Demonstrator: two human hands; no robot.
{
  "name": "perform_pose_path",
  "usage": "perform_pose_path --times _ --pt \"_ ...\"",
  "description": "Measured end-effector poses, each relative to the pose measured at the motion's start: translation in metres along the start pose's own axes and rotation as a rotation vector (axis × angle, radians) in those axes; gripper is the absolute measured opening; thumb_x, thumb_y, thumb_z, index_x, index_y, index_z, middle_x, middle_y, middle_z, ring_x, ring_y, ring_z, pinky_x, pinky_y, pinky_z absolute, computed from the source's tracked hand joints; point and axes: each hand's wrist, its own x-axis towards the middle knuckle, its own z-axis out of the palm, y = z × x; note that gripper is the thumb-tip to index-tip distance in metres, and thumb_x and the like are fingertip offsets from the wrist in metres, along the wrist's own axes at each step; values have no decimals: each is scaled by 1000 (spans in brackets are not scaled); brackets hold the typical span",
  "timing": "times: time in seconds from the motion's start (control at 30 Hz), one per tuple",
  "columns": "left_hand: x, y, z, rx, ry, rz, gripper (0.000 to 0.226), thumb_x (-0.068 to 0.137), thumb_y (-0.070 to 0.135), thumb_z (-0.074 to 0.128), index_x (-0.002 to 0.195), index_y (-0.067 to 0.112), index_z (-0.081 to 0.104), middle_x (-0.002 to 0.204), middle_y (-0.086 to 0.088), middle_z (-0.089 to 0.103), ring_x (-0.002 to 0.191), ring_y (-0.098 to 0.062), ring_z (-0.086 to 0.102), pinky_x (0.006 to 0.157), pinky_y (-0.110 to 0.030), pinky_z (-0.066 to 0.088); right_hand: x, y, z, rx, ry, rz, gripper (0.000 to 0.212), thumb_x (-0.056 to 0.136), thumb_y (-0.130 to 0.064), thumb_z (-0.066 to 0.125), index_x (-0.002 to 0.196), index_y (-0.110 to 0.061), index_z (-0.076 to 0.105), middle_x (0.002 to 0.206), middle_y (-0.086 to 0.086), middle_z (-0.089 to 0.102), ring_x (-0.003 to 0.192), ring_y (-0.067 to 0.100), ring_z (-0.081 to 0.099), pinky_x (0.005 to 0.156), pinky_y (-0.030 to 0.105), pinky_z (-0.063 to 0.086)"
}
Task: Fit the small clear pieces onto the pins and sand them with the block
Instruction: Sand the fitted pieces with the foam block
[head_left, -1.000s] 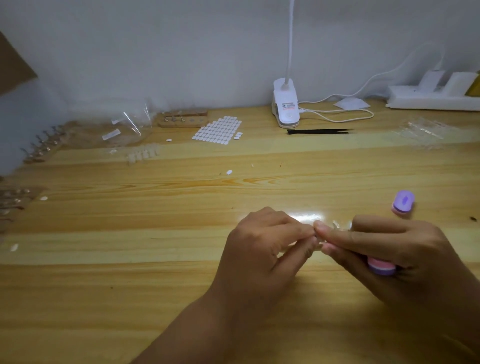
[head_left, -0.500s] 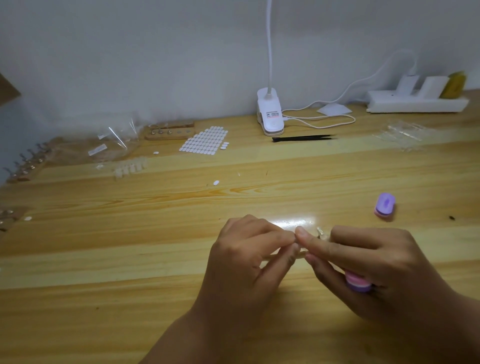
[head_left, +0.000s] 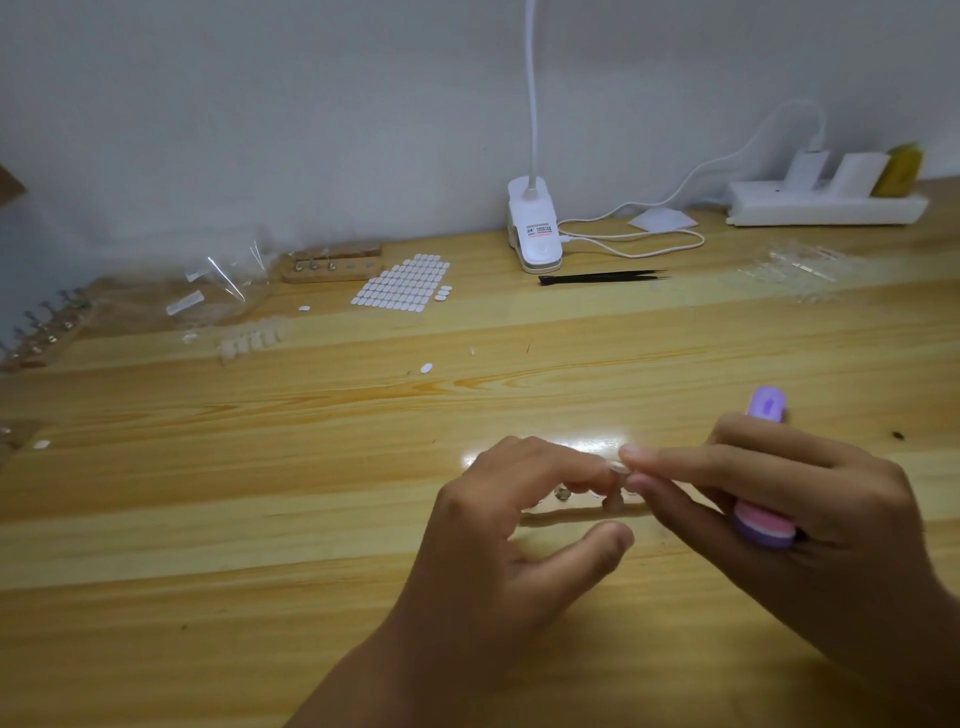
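A small clear piece (head_left: 618, 466) sits at a pin on a low wooden pin strip (head_left: 574, 508) that lies on the table under my hands. My right hand (head_left: 789, 499) pinches this piece between forefinger and thumb. The same hand keeps a pink and purple sanding block (head_left: 762, 526) tucked under its other fingers. My left hand (head_left: 514, 525) touches the piece with its fingertips, and its thumb is spread away below. A second purple block (head_left: 767, 404) lies on the table just behind my right hand.
Along the back stand a white clip lamp (head_left: 535, 234), black tweezers (head_left: 602, 277), a sheet of white oval stickers (head_left: 402, 283), a wooden pin holder (head_left: 332, 262) and a power strip (head_left: 826, 208). Plastic bags (head_left: 223, 280), loose clear pieces (head_left: 252, 338) and more pin strips (head_left: 41, 332) lie left.
My left thumb has come away from the piece and the hand has spread, so the pin strip shows beneath. My right hand still pinches the piece and holds the block.
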Motion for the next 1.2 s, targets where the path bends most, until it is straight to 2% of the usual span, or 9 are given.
perform_pose_path --times 0.23,0.5,0.6,0.7,0.77,0.83,0.9,1.03,1.2 --pt "0 3 -3 -15 111 -23 33 71 27 79 104 21 74 100 15 73 94 -3 66 80 -12 46 1 -12 4 234 70 195 18 82 -32 69 92 -19 77 58 -7 48 54 6 46 56 13 35" --pt "0 4 -4 -351 78 -104 33 71 16 82 102 24 75 100 -1 75 90 -25 70 77 -30 53 1 -15 5 182 57 167 18 84 -29 68 94 -16 75 61 -11 51 56 0 49 58 7 35" --pt "1 4 -3 -394 77 -126 30 68 12 81 96 19 74 97 -4 74 90 -25 70 76 -28 53 0 -12 6 197 39 161 19 85 -33 66 101 -24 71 64 -13 48 57 5 49 56 12 37" --pt "0 3 -3 -364 95 -191 30 64 13 82 92 20 74 92 -1 74 81 -17 70 73 -24 53 -4 -6 1 302 -34 241 28 83 -31 50 111 -32 54 79 -6 49 64 15 50 55 25 42" --pt "-1 3 -2 -309 100 -210 32 62 11 84 91 20 74 88 2 74 77 -14 69 71 -23 54 -1 3 2 316 -87 274 33 75 -29 40 107 -32 46 85 -9 50 68 15 50 56 26 43" --pt "-1 3 -1 -258 103 -214 33 61 9 85 89 21 74 85 3 74 76 -15 69 70 -23 55 2 13 7 346 -88 299 21 68 -30 38 89 -29 43 80 -20 55 64 4 50 56 19 41" --pt "-1 3 1 -227 112 -217 32 60 8 85 87 22 74 83 4 73 75 -16 70 69 -23 55 3 16 9 274 -126 205 13 76 -25 44 86 -32 41 85 -25 55 71 -1 50 63 19 41" --pt "0 3 0 -237 101 -234 32 62 7 84 88 23 74 85 3 73 77 -16 71 70 -22 55 -6 8 7 92 -138 -59 24 100 -25 52 123 -19 56 115 -4 51 106 10 55 89 16 44" --pt "0 4 1 -283 64 -254 35 63 5 82 91 26 74 86 5 75 78 -11 72 71 -17 53 -1 -1 9 111 -70 -120 25 93 -10 62 118 -11 66 113 6 65 107 17 65 87 27 52"
